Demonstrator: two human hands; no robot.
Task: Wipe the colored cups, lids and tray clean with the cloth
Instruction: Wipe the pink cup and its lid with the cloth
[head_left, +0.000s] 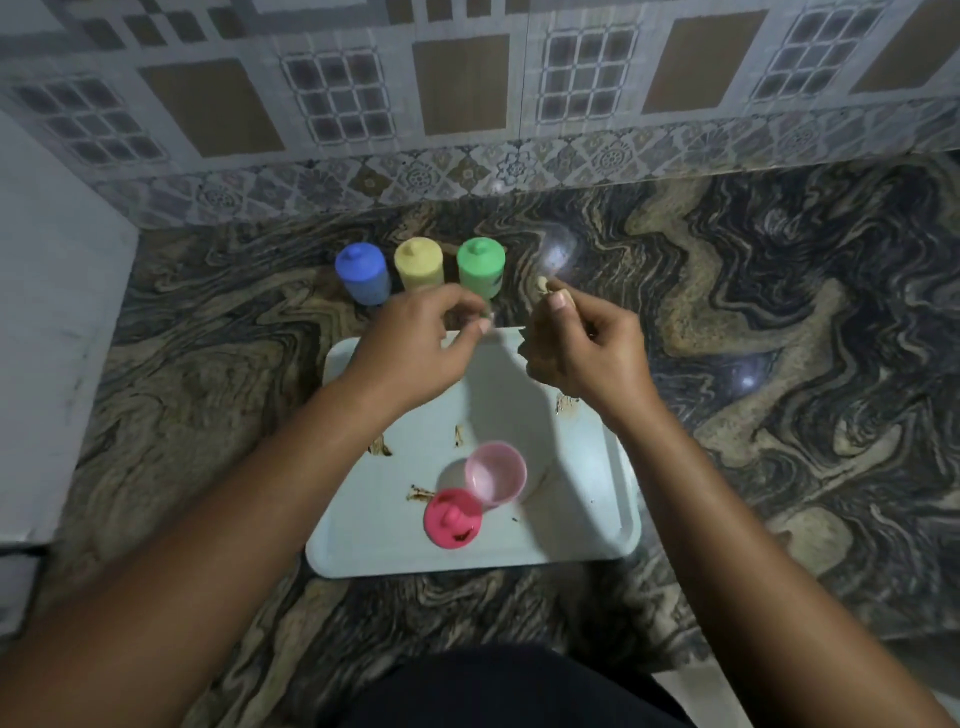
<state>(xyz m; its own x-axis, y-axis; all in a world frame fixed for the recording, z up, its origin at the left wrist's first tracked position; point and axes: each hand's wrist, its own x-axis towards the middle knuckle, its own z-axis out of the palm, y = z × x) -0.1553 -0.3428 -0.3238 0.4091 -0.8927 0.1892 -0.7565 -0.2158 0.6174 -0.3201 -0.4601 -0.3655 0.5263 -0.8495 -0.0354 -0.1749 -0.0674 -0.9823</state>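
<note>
A pale tray with brown smears lies on the marbled counter. On it an open pink cup lies on its side. Its pink lid, smeared dark, rests next to it. Behind the tray stand the blue cup, yellow cup and green cup, each upright with its lid on. My left hand and right hand hover over the tray's far edge. Both are pinched on corners of a small pale cloth, which is blurred and mostly hidden.
A patterned tile wall rises just behind the cups. A white vertical surface bounds the counter on the left. The counter's front edge runs just in front of my dark clothing.
</note>
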